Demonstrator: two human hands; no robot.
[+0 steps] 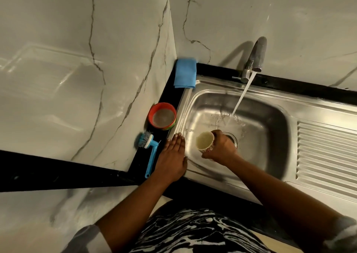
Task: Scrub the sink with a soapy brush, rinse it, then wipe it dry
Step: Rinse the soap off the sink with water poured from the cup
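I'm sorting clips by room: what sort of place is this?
Most likely a home kitchen: a stainless steel sink with a ribbed draining board, a running tap, and a dish brush and folded blue cloth on the counter.

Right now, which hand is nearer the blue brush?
Left. The left hand lies flat on the sink rim, beside the brush; the right hand holds a cup inside the sink.

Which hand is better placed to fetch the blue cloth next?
Probably left: the left hand lies flat and empty on the sink rim, nearer the blue cloth; the right hand grips a cup.
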